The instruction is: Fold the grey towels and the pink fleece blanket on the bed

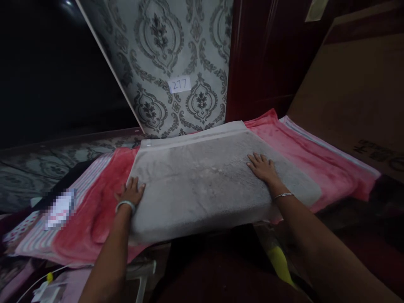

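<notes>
A grey towel (195,181) lies spread out flat, its near edge hanging over the front of the surface. A pale band runs along its far side. My left hand (131,193) rests on its left edge with the fingers apart, and a pale bangle circles that wrist. My right hand (262,168) lies flat on the right part of the towel, fingers spread, with a thin bracelet at the wrist. Under the towel is a pink and red cloth (303,168) with striped borders, showing on both sides.
Behind stands a patterned wall with a paper label (179,84) reading 277. A large dark screen (59,71) is at the left. On the right a cardboard box (356,84) leans beside a dark red door (261,54). A white cable and plug (47,290) lie at lower left.
</notes>
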`<state>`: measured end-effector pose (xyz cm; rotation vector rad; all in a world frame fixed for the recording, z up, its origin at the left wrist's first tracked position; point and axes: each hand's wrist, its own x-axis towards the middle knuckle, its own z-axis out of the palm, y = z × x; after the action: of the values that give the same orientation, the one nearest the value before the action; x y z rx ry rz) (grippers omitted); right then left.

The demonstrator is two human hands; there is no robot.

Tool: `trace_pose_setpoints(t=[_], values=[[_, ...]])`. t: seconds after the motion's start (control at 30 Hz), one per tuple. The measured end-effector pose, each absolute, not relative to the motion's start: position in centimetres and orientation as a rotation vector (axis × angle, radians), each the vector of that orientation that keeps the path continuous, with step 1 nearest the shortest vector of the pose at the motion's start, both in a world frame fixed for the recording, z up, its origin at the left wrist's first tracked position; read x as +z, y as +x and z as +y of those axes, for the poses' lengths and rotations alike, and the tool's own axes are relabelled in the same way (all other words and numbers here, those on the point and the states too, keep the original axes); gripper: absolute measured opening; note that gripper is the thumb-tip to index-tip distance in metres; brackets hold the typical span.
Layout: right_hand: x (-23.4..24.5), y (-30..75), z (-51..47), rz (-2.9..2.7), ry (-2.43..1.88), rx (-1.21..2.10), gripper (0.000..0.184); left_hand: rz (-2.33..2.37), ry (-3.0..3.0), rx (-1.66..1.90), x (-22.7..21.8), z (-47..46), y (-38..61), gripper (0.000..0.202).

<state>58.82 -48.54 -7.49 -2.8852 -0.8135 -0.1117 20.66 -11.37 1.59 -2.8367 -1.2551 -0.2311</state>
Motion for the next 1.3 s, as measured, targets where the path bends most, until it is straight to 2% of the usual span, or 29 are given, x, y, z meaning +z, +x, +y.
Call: trace_pose_setpoints(t=[0.17,0.3,0.43,0.6,0.77,0.93,1.07,1.17,1.3], values=[[-7.2,59.1,-48.5,-0.811,-2.865,-0.154,0.057,-1.25,-2.839,-0.293,2.6,-10.4,21.0,0.044],[-5.0,60.5,-46.3,-0.776,-2.833,-0.25,0.058,-1.222,-2.867,-0.271,2.1,-10.8,27.7,0.047],[-3.9,61.0,-42.4,-0.896,-2.827,-0.256,0.06,-0.733,-3.128,-0.052,1.3,-14.8,38.1,0.055],[-7.1,60.9,-40.4,-1.009,-2.86,-0.277,0.06,-0.482,-3.219,0.041,-1.3,-18.0,45.5,0.061],[-9.3,62.2,-41.1,-1.077,-2.833,-0.319,0.065,-0.705,-3.17,0.029,-2.6,-12.0,43.3,0.06],[-10.4,63.1,-41.2,-1.045,-2.788,-0.36,0.067,-1.088,-2.974,-0.117,-0.1,-3.3,36.3,0.051],[-10.6,63.3,-40.9,-1.064,-2.787,-0.35,0.067,-1.201,-2.85,-0.231,1.4,-0.4,32.4,0.043],[-9.6,62.5,-40.6,-1.023,-2.832,-0.311,0.064,-1.196,-2.808,-0.287,1.0,-0.8,33.9,0.042],[-7.5,61.2,-39.9,-0.964,-2.903,-0.195,0.058,-1.073,-2.81,-0.333,-0.6,-4.5,41.9,0.044]])
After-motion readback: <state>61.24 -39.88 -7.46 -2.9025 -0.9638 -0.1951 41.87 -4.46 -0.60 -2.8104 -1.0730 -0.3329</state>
